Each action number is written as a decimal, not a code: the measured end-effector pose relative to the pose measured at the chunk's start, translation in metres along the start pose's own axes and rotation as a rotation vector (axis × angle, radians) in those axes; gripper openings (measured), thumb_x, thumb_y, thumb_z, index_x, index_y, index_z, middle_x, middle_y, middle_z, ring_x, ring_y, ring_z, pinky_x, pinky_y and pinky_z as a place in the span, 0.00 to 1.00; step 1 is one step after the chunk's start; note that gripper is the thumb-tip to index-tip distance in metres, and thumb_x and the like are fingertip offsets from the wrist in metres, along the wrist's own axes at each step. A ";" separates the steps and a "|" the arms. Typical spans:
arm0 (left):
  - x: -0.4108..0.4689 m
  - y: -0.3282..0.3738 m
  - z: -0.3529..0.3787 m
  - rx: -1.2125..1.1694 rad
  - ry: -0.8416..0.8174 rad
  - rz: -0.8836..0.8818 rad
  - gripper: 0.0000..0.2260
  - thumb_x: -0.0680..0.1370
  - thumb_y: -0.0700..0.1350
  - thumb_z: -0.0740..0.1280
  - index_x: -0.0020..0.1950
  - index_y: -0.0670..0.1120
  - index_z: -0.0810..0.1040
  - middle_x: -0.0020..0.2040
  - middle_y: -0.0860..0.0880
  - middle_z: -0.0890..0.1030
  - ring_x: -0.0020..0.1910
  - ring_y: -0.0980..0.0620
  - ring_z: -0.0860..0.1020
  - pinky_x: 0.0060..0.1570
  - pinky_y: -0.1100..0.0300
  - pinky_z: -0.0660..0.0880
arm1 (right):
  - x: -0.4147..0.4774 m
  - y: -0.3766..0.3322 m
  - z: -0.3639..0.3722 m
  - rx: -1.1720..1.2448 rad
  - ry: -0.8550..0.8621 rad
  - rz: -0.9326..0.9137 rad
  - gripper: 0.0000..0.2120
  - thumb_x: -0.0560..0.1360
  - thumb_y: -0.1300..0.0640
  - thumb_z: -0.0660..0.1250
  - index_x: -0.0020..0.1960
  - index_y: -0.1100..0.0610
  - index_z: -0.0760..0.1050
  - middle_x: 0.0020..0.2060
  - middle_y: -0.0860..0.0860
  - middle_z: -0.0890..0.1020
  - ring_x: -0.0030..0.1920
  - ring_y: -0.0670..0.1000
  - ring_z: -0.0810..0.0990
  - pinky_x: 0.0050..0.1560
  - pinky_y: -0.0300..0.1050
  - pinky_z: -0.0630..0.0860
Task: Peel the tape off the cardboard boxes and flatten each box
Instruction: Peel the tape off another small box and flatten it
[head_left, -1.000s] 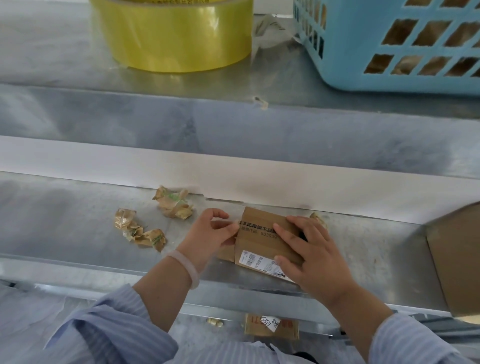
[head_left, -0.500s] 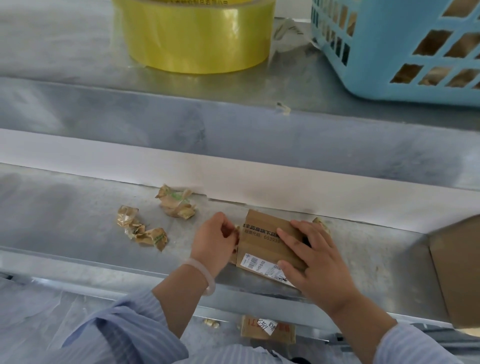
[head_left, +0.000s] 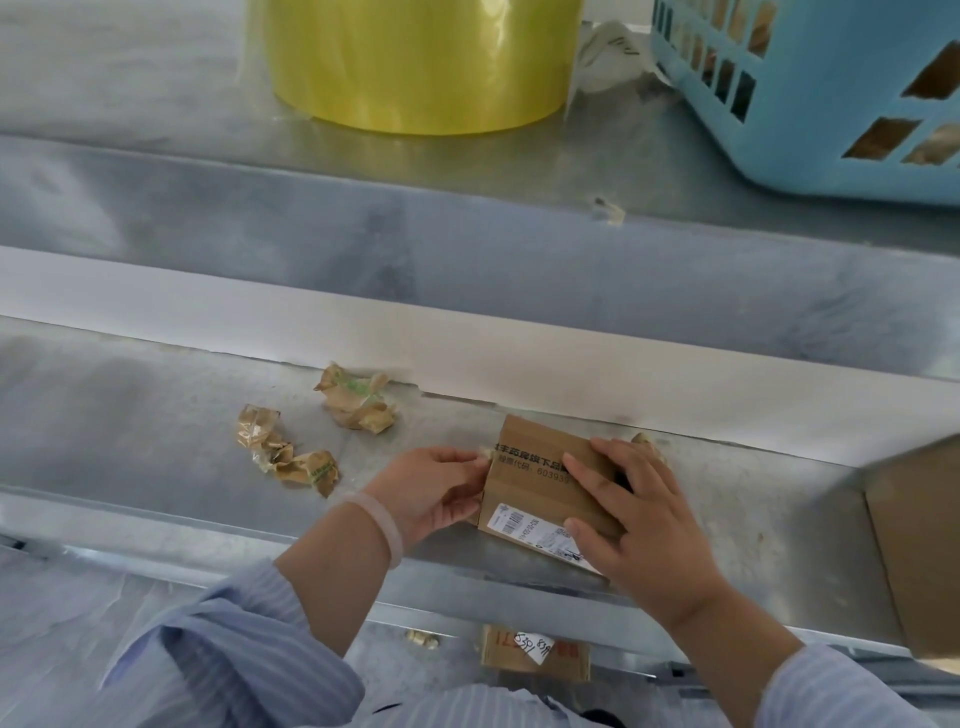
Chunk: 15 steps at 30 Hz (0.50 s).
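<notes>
Cardboard box (head_left: 540, 483), small and brown with black printed characters and a barcode label on its near face, sits slightly turned on the metal worktop (head_left: 156, 415), close to the back wall. The right hand (head_left: 644, 530) lies over the box's right part, fingers spread fairly straight across the top and thumb on the label face; its grip is loose, pressing rather than curling. The left hand (head_left: 431, 491) is at the box's left edge, its grip closed in a pinch on a pale end of tape (head_left: 486, 460). A pale bracelet (head_left: 384, 525) circles that wrist.

To the left lie 2 clumps of crumpled tape wads (head_left: 358, 400). On the raised ledge behind stand a yellow tape roll (head_left: 415, 62) and a blue basket (head_left: 831, 104). A larger cardboard box (head_left: 924, 545) is cut off at the right edge.
</notes>
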<state>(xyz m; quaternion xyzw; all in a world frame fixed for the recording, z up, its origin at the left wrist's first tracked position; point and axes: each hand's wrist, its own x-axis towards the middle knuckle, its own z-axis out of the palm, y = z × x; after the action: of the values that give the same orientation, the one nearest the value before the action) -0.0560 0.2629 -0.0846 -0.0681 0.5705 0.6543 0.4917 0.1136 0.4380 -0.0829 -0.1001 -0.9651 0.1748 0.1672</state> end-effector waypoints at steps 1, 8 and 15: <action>0.002 0.000 -0.002 0.032 0.006 0.003 0.09 0.78 0.36 0.67 0.58 0.36 0.76 0.45 0.41 0.83 0.37 0.49 0.82 0.34 0.60 0.81 | 0.000 0.000 0.000 -0.002 0.000 -0.005 0.26 0.73 0.40 0.61 0.67 0.50 0.77 0.66 0.52 0.74 0.69 0.54 0.66 0.72 0.50 0.59; 0.014 -0.016 0.001 0.406 0.295 0.244 0.05 0.76 0.40 0.71 0.43 0.42 0.77 0.39 0.44 0.84 0.37 0.47 0.84 0.38 0.52 0.83 | 0.000 0.000 0.000 0.001 -0.013 -0.005 0.26 0.73 0.40 0.63 0.67 0.49 0.76 0.67 0.51 0.73 0.69 0.53 0.67 0.76 0.39 0.49; 0.019 -0.017 -0.001 0.873 0.372 0.452 0.04 0.75 0.44 0.71 0.42 0.49 0.78 0.39 0.50 0.82 0.38 0.52 0.80 0.40 0.60 0.78 | -0.001 0.000 0.000 0.012 0.002 -0.017 0.26 0.72 0.41 0.63 0.67 0.50 0.77 0.67 0.52 0.74 0.69 0.54 0.67 0.72 0.53 0.61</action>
<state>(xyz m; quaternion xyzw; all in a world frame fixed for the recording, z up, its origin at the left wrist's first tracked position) -0.0534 0.2706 -0.1090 0.1530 0.8680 0.4225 0.2114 0.1142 0.4372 -0.0835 -0.0910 -0.9647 0.1790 0.1702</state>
